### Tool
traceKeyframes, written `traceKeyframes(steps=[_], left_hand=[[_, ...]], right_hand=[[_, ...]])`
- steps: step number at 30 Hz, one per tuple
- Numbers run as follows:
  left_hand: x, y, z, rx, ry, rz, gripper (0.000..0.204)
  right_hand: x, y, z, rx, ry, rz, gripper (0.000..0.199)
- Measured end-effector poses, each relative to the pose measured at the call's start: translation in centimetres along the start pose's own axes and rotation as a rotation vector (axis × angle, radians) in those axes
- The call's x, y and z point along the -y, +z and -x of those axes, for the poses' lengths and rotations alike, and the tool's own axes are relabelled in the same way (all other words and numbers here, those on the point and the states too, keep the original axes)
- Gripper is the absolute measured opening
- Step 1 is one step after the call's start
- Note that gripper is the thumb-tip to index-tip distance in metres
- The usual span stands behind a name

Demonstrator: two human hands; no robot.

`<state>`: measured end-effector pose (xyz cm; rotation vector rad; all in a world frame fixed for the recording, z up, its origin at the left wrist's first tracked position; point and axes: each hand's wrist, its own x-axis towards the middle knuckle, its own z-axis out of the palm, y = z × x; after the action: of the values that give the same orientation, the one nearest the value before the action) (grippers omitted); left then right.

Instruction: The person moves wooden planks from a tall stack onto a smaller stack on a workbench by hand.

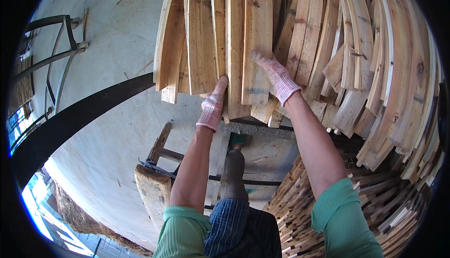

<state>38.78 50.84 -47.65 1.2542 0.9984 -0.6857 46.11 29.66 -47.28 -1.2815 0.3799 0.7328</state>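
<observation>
Both of my hands wear pink-and-white knitted gloves and reach into a row of long, rough wooden boards. My left hand (214,99) is closed against the left edge of a narrow wooden board (234,47), its fingertips partly hidden between the boards. At the right edge of a wider wooden board (257,28) with dark smudges, my right hand (276,74) grips with one digit over the top face; its other fingers are hidden. These two boards lie side by side between my hands. Another wide board (200,38) lies just left of my left hand.
More boards (398,70) are stacked to the right, above a lower pile of thin wood strips (375,192). A curved black metal bar (93,106) crosses the left side. Below are a wooden-topped stand (154,190) and the concrete floor (108,164). A metal frame (58,61) stands far left.
</observation>
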Motion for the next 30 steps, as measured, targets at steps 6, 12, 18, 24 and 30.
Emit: traceKeyframes(steps=[6, 12, 18, 24, 30], left_hand=[[3.0, -1.8, 6.5, 0.061, 0.465, -0.669, 0.06], [2.9, -1.4, 25.4, 0.052, 0.462, -0.483, 0.031], [2.4, -2.6, 28.8, 0.015, -0.058, -0.122, 0.037], [1.8, -5.5, 32.6, 0.063, 0.054, -0.359, 0.053], [-0.7, -4.7, 42.3, 0.217, 0.33, -0.329, 0.072]], right_hand=[[4.9, 2.1, 7.3, -0.105, 0.142, 0.002, 0.056], [5.6, 3.0, 22.7, -0.166, 0.318, -0.244, 0.081], [0.4, 7.2, 26.6, -0.106, 0.445, -0.387, 0.06], [2.4, 9.5, 29.0, -0.125, 0.451, -0.422, 0.065], [6.6, 12.7, 38.2, -0.029, 0.362, -0.657, 0.065]])
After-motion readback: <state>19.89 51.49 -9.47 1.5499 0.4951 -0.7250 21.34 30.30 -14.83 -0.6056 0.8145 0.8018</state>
